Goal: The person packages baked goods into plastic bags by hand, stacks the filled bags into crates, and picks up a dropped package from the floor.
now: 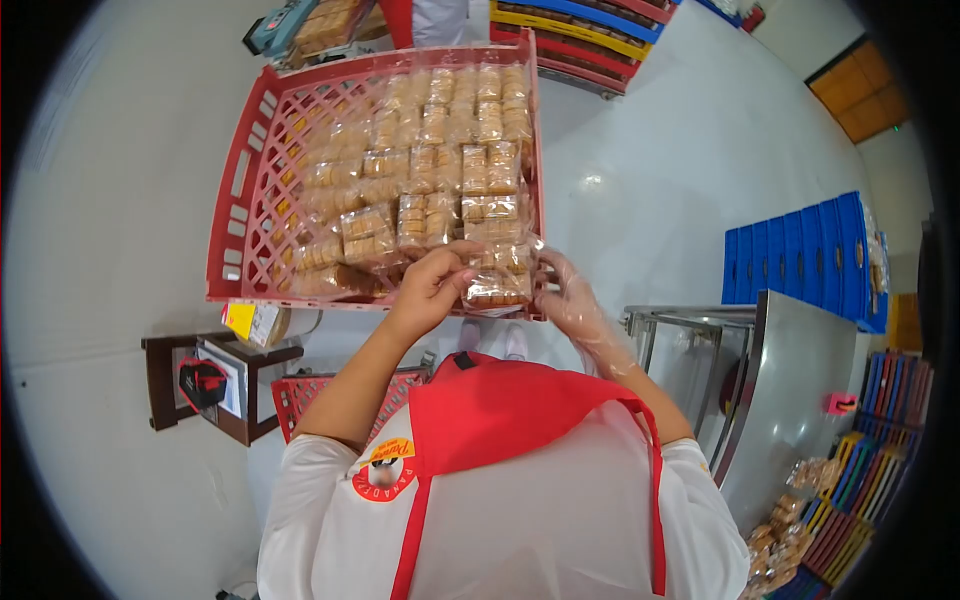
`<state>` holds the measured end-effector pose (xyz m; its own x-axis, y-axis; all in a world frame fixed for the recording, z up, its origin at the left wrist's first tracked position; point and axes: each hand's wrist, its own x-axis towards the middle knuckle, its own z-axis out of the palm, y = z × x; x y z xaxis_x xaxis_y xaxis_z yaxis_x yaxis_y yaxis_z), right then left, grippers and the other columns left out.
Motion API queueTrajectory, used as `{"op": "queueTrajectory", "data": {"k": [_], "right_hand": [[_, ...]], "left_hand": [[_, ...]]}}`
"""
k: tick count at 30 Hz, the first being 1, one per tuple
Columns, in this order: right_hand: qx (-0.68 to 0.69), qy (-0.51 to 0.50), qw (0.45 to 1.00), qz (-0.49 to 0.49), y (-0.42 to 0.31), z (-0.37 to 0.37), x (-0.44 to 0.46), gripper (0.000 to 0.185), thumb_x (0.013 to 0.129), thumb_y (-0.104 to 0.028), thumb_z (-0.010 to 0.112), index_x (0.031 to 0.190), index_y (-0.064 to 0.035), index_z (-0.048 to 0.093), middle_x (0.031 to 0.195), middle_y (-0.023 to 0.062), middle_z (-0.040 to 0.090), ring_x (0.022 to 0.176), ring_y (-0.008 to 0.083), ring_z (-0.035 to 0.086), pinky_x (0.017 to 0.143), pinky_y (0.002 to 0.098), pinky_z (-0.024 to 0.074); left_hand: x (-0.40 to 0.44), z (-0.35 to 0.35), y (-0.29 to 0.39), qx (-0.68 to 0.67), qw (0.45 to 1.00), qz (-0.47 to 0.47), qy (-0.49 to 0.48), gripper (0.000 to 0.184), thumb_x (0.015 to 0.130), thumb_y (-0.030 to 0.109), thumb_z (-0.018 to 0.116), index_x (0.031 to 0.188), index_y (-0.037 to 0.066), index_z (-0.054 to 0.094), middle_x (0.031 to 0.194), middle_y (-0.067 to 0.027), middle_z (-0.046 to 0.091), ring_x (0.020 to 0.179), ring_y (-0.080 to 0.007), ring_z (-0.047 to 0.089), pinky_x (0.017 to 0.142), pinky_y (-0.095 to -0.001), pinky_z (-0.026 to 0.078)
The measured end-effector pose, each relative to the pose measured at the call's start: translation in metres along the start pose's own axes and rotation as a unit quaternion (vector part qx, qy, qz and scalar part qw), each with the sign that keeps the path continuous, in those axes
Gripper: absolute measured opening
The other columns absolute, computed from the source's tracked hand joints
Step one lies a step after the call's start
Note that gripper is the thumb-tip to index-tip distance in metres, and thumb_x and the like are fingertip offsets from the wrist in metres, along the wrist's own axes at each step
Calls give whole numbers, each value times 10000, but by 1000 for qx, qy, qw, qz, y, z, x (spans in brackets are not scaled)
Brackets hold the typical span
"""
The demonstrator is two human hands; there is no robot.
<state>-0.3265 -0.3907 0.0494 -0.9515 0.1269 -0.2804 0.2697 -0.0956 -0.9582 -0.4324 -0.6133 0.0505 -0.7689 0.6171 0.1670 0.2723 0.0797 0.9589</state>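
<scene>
Where the red plastic crate (225, 215) ends at its near right corner, a clear pack of tan cookies (498, 292) sits between two hands. The left hand (437, 285) is bare, and its thumb and fingers pinch the left side of the pack. The right hand (570, 300) has a clear plastic glove on. Its bent fingers touch the right side, but I cannot tell if they squeeze it. Lots more cookie packs (430, 165) lie in the crate, mostly in the middle and on the right. Near the crate is the person's red and white apron (510, 415). To the right are a shiny metal table (795, 380) and a tall stack of blue crates (795, 250). To the left, a black and red cap (203, 383) is by some white papers (236, 392). Far away, blue, yellow and red trays (585, 38) are piled up.
</scene>
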Motion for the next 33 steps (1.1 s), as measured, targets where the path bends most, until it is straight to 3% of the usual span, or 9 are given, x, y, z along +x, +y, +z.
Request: {"op": "queueTrajectory", "data": {"k": [3, 5, 6, 12, 15, 16, 22, 30, 33], "right_hand": [[145, -67, 986, -47, -51, 23, -21, 720, 826, 69, 650, 1484, -75, 396, 1445, 101, 456, 1177, 233, 551, 1024, 363, 466], [87, -12, 988, -129, 0, 29, -9, 583, 869, -72, 702, 1401, -72, 463, 1404, 149, 450, 1259, 282, 496, 1031, 397, 461], [-2, 22, 987, -160, 5, 29, -6, 513, 881, -105, 703, 1352, -67, 504, 1377, 162, 463, 1274, 301, 483, 1031, 406, 458], [-207, 79, 960, -169, -16, 30, -12, 140, 917, -37, 640, 1055, -22, 619, 1313, 182, 493, 1206, 326, 530, 988, 395, 482], [-209, 82, 958, -181, -16, 32, -14, 111, 921, -19, 620, 1031, -11, 629, 1268, 183, 533, 1169, 336, 554, 960, 390, 491], [-209, 78, 958, -181, -15, 32, -14, 117, 921, -16, 617, 1037, -10, 627, 1252, 180, 546, 1158, 336, 562, 952, 389, 494], [-263, 86, 938, -209, -13, 39, -19, 103, 918, -23, 620, 1017, -35, 641, 1234, 192, 561, 1112, 349, 586, 938, 385, 500], [-199, 140, 963, -115, 5, 33, -55, 264, 953, -173, 610, 1171, -28, 575, 1347, 204, 496, 1236, 386, 521, 1009, 424, 472], [-191, 238, 949, -85, 9, 17, -102, 358, 943, -210, 636, 1238, -30, 542, 1342, 191, 471, 1163, 333, 551, 955, 407, 497]], "left_hand": [[4, 7, 3, -154, 985, 8, 77, 151, 903, 97, 681, 939, 30, 550, 1232, -152, 627, 1078, -241, 608, 877, -325, 486], [-3, 15, 10, -288, 946, 13, 146, 211, 909, 88, 672, 1074, 61, 543, 1269, -139, 594, 1119, -248, 589, 912, -326, 478], [-11, 14, 2, -318, 931, 17, 180, 395, 908, 93, 660, 1253, 64, 468, 1317, -115, 526, 1166, -259, 568, 934, -332, 480], [-68, 9, -82, -4, 989, -139, 45, 544, 849, 110, 691, 1316, -17, 444, 1341, -208, 477, 1246, -293, 530, 966, -366, 483], [-57, 23, -83, 213, 973, -36, -86, 635, 791, 104, 746, 1333, -35, 446, 1345, -253, 479, 1124, -376, 598, 934, -397, 492], [-52, 31, -90, 170, 982, -35, -79, 615, 763, 100, 769, 1309, -19, 513, 1304, -227, 542, 1042, -414, 625, 912, -423, 499], [-42, 53, -133, 127, 983, -43, -129, 384, 793, 107, 749, 1167, 64, 675, 1099, -122, 717, 999, -237, 697, 819, -342, 545], [-26, 44, -130, 108, 974, 15, -197, 394, 816, 192, 769, 1182, 89, 665, 1160, -132, 691, 1055, -341, 658, 938, -425, 508], [-27, 43, -117, 232, 939, -57, -248, 404, 834, 265, 715, 1218, 143, 685, 1214, -159, 668, 1117, -356, 628, 968, -429, 487]]}}
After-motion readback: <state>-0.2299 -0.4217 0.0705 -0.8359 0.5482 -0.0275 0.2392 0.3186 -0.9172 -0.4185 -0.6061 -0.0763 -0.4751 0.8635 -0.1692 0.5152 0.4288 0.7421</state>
